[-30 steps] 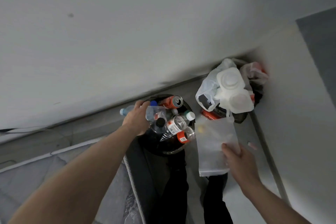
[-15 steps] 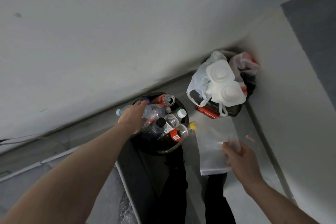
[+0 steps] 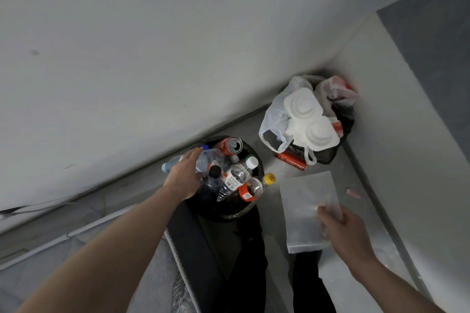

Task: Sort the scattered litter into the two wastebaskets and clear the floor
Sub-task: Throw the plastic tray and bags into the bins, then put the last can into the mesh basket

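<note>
A black wastebasket by the wall is piled with several plastic bottles and a red can. My left hand rests on a clear plastic bottle lying across its far rim, fingers curled over it. My right hand pinches the near corner of a flat translucent plastic bag held over the floor. The second wastebasket stands in the corner, heaped with white plastic bags and a white moulded tray. A red can lies on the floor against its base.
A small pink scrap lies on the floor near the right wall. My dark trouser legs stand just below the bottle basket. Walls close in on the left and right, meeting behind the corner basket.
The view has shifted so both baskets sit a little lower. My left hand stays on the bottle at the basket's rim. My right hand still holds the plastic bag, slightly lower and further right.
</note>
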`<act>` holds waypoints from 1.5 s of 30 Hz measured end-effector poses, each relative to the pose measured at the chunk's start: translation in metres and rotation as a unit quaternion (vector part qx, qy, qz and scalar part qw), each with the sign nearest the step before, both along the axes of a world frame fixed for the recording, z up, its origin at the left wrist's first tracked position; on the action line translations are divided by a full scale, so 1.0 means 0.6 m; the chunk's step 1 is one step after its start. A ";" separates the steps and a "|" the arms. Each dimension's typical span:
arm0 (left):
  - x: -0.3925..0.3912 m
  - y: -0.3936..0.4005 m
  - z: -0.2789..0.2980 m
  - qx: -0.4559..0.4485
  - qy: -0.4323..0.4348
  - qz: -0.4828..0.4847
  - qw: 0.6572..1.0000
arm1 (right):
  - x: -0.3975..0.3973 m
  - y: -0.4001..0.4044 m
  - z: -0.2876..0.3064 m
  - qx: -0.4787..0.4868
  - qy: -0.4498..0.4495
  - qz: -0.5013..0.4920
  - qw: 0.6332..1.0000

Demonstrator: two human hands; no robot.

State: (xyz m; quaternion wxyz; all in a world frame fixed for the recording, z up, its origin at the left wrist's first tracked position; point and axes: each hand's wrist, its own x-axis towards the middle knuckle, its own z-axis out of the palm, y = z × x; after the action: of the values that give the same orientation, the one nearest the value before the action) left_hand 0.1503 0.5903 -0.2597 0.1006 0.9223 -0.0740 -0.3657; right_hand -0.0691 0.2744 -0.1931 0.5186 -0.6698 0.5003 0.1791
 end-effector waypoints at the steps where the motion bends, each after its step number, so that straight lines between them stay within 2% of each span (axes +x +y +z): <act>1: 0.001 -0.002 0.003 0.000 0.001 0.001 1.000 | -0.001 0.000 0.004 0.003 -0.003 0.001 1.000; 5: 0.012 0.003 0.006 0.018 -0.014 0.006 1.000 | 0.000 -0.006 0.024 0.026 -0.013 -0.012 0.999; 11: 0.004 -0.021 0.053 -0.008 -0.063 0.083 0.994 | 0.051 -0.035 0.057 0.050 -0.084 -0.078 0.992; 14: -0.013 -0.052 0.091 -0.059 -0.113 0.050 0.991 | 0.103 -0.076 0.054 0.046 -0.124 -0.115 0.985; 19: -0.052 -0.125 0.147 -0.124 -0.144 0.007 0.982 | 0.216 -0.150 0.034 0.035 -0.181 -0.189 0.964; 25: -0.137 -0.226 0.182 -0.187 -0.074 -0.040 0.979 | 0.290 -0.205 -0.037 0.062 -0.178 -0.216 0.958; 27: -0.169 -0.250 0.170 -0.177 -0.023 -0.054 0.982 | 0.299 -0.216 -0.060 0.070 -0.146 -0.198 0.967; 31: -0.208 -0.278 0.152 -0.127 0.037 -0.032 0.991 | 0.284 -0.225 -0.087 0.082 -0.020 -0.109 0.990; 34: -0.233 -0.294 0.146 -0.111 0.060 -0.025 0.992 | 0.255 -0.224 -0.087 0.038 0.034 -0.067 0.996; 37: -0.260 -0.320 0.127 -0.103 0.089 -0.030 0.990 | 0.205 -0.216 -0.080 -0.031 0.043 0.015 0.998; 41: -0.279 -0.356 0.046 -0.062 0.130 -0.031 0.989 | 0.101 -0.200 -0.098 -0.062 0.026 0.138 0.988; 45: -0.280 -0.398 -0.079 -0.001 0.156 -0.070 0.985 | -0.001 -0.189 -0.176 -0.081 0.019 0.163 0.983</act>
State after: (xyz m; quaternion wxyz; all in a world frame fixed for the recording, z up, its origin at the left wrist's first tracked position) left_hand -0.0174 0.3518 -0.3072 0.0860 0.8466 -0.1218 -0.5110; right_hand -0.0696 0.1607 -0.2984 0.4169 -0.7785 0.4074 0.2328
